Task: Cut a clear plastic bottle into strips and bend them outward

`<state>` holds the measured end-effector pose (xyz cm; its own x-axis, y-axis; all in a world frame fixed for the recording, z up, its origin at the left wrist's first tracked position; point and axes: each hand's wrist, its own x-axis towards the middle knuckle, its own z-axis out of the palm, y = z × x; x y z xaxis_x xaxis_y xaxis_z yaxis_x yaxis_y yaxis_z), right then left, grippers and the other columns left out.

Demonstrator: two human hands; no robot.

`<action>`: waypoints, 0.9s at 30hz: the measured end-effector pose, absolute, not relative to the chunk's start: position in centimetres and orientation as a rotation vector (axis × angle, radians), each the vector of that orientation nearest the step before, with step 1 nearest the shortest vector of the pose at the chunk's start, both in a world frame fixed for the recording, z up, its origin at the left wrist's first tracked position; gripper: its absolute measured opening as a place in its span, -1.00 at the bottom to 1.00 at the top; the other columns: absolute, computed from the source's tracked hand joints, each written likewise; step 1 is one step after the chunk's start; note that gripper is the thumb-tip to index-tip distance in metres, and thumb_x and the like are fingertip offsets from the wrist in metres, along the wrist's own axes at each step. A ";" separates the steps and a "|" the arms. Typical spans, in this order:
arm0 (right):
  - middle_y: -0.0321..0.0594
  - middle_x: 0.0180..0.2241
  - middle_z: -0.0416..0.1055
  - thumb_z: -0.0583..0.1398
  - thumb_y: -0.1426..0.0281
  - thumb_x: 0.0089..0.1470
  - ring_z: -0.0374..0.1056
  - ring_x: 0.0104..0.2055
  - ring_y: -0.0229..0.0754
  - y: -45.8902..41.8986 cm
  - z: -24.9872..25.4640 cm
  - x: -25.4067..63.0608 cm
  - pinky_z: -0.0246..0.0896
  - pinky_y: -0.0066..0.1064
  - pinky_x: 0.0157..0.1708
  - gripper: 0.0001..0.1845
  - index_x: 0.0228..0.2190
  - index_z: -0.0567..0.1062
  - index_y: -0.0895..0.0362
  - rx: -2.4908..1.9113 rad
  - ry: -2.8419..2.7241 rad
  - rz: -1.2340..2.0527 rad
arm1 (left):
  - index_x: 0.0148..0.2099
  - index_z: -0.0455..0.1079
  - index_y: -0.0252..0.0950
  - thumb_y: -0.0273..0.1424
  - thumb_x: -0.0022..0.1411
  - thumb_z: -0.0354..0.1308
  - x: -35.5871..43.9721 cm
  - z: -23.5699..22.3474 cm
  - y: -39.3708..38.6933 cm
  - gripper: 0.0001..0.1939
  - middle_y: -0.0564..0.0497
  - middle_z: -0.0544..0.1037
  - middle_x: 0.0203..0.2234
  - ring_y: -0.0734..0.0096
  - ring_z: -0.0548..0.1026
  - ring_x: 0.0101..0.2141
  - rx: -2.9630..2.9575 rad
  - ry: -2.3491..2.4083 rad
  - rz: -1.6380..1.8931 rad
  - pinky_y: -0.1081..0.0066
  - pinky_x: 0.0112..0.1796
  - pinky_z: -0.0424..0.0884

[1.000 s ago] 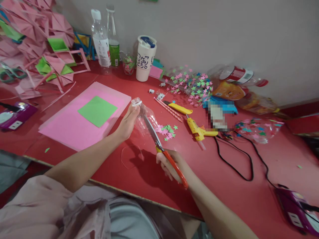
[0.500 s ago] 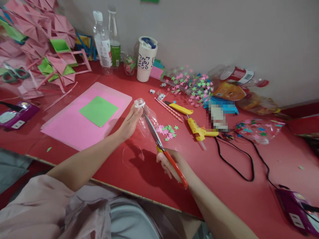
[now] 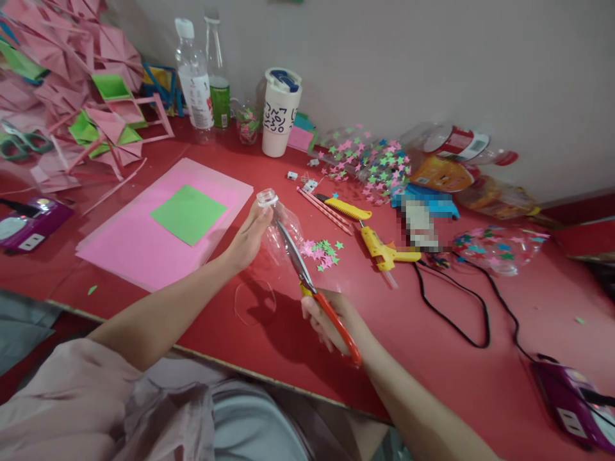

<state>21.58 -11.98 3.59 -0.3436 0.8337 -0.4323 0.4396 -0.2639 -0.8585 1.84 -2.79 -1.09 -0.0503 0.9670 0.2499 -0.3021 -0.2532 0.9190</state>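
Note:
My left hand (image 3: 247,237) grips the cut-off top of a clear plastic bottle (image 3: 281,227) just below its neck, holding it above the red table (image 3: 288,339). My right hand (image 3: 327,317) is closed round the red handles of scissors (image 3: 312,288). Their steel blades point up into the bottle's plastic wall. A thin clear plastic ring (image 3: 254,301) lies on the table under my hands. Small pink and green paper stars (image 3: 323,251) lie just right of the bottle.
Pink paper sheets (image 3: 139,246) with a green square (image 3: 187,213) lie left. A yellow glue gun (image 3: 384,253) with a black cord (image 3: 456,314), a yellow cutter (image 3: 346,208), bottles (image 3: 195,73), a white cup (image 3: 280,112) and star-covered plastic (image 3: 369,160) stand behind. Purple boxes (image 3: 574,410) sit at both edges.
Hardly anything differs: the view shifted slightly and the scissors stay in the bottle's wall, both hands holding as before.

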 end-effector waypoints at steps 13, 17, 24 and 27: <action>-0.54 -0.75 0.08 0.11 -0.19 0.06 0.03 -0.78 -0.43 -11.9 3.0 21.8 0.04 -0.52 -0.71 -0.41 -0.52 0.31 0.09 -1.508 -1.610 1.691 | 0.12 0.39 -0.11 -0.03 0.32 -0.01 2.3 -1.5 -3.4 -0.55 -0.01 0.44 0.17 0.16 0.16 0.34 1.149 0.906 1.434 0.06 0.37 -0.09; -0.54 -0.76 0.08 0.10 -0.17 0.08 0.03 -0.79 -0.41 -12.0 2.9 21.7 0.03 -0.52 -0.72 -0.43 -0.52 0.31 0.08 -1.500 -1.599 1.702 | 0.09 0.40 -0.11 -0.04 0.31 0.01 2.5 -1.6 -3.5 -0.58 0.02 0.42 0.20 0.19 0.13 0.36 1.075 0.930 1.434 0.08 0.38 -0.12; -0.52 -0.77 0.11 0.09 -0.08 0.12 0.06 -0.80 -0.39 -12.3 3.9 21.4 -0.02 -0.53 -0.74 -0.52 -0.53 0.25 0.06 -1.547 -1.606 1.666 | 0.01 0.45 -0.14 -0.11 0.32 0.03 2.8 -1.3 -3.5 -0.65 0.00 0.48 0.13 0.23 0.20 0.33 1.052 0.892 1.469 0.15 0.37 -0.02; -0.51 -0.78 0.12 0.09 -0.03 0.13 0.06 -0.80 -0.39 -12.2 4.3 21.3 -0.05 -0.54 -0.75 -0.54 -0.54 0.23 0.05 -1.566 -1.630 1.655 | 0.00 0.46 -0.16 -0.11 0.32 0.02 2.7 -1.3 -3.4 -0.65 -0.02 0.49 0.12 0.22 0.25 0.30 1.096 0.877 1.491 0.15 0.36 -0.01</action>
<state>21.25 -12.23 4.30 -0.3357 0.8289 -0.4476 0.4351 -0.2849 -0.8541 2.71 -3.37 -1.34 -0.0417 0.9813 0.1879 -0.3124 -0.1914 0.9305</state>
